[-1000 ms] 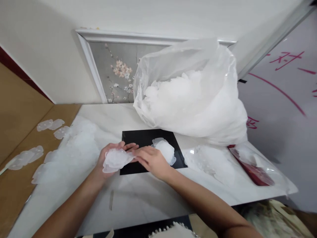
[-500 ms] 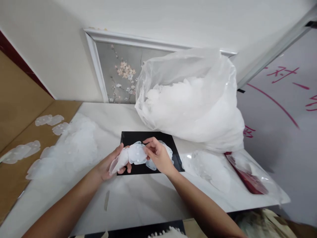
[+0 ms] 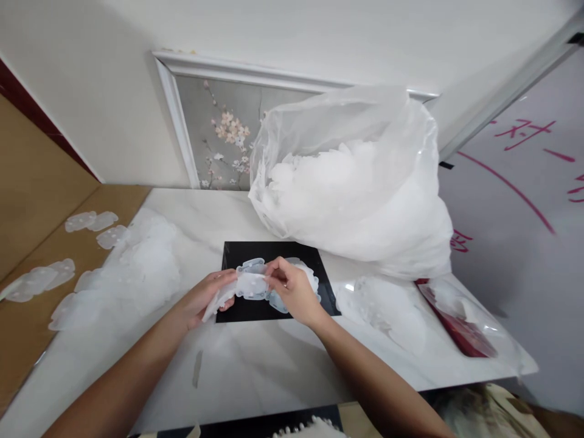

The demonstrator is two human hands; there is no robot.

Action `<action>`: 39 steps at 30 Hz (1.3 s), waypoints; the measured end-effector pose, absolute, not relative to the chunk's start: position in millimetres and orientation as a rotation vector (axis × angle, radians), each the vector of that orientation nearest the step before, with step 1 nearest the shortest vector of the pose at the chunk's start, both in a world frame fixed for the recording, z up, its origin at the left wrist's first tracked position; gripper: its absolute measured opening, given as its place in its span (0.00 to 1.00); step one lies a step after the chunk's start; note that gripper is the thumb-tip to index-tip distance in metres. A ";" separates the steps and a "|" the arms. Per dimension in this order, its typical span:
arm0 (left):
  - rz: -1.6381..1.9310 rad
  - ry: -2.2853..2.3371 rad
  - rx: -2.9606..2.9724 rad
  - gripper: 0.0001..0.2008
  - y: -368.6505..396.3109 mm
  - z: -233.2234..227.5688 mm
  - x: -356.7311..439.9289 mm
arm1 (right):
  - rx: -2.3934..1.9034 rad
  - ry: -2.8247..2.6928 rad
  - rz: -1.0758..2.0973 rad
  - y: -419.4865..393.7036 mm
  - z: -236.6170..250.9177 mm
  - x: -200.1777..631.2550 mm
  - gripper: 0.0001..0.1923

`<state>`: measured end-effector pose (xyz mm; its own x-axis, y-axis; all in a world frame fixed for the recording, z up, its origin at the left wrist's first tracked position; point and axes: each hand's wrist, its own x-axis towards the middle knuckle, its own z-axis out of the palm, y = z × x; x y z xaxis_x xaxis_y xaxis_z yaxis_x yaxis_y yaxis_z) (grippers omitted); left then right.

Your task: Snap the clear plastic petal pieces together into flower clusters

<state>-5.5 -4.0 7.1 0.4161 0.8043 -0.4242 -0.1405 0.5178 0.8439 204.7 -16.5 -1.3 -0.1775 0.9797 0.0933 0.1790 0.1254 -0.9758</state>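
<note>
My left hand (image 3: 207,298) is closed around a small stack of frosted, translucent plastic pieces (image 3: 222,299) with scalloped edges, at the left side of a black mat (image 3: 328,292). My right hand (image 3: 294,289) pinches the right edge of one such piece (image 3: 252,284), which spans the gap between both hands. Under and behind my right hand, more of these frosted pieces (image 3: 306,267) lie overlapping on the mat. The exact kind of the pieces is hard to make out.
Behind the mat stands a large clear plastic bag (image 3: 365,225) full of similar pieces. A heap of them (image 3: 148,261) spreads on the left, with a few on the cardboard (image 3: 86,249). At right are a bagged pile (image 3: 387,310) and a dark red item (image 3: 465,334) beneath plastic.
The piece between my hands has tilted and looks narrower. My left fingers have come over the top of the stack, and the stack has turned more edge-on. My right hand has barely moved.
</note>
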 end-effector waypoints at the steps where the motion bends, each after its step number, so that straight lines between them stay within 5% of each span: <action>1: 0.691 0.971 0.833 0.17 -4.4 7.5 -4.9 | -1.169 -1.522 1.176 -16.9 -0.9 204.3 0.04; 10: 0.838 1.161 0.930 0.19 -2.7 15.8 -3.8 | -1.043 -1.735 0.898 -20.4 12.6 212.1 0.07; 16: 0.893 1.114 0.909 0.19 0.8 21.3 -9.4 | -0.788 -1.574 1.134 -20.9 14.0 217.0 0.05; 39: 0.813 1.099 0.964 0.19 -1.2 25.3 -9.5 | -0.839 -1.234 1.250 -11.7 2.9 215.3 0.19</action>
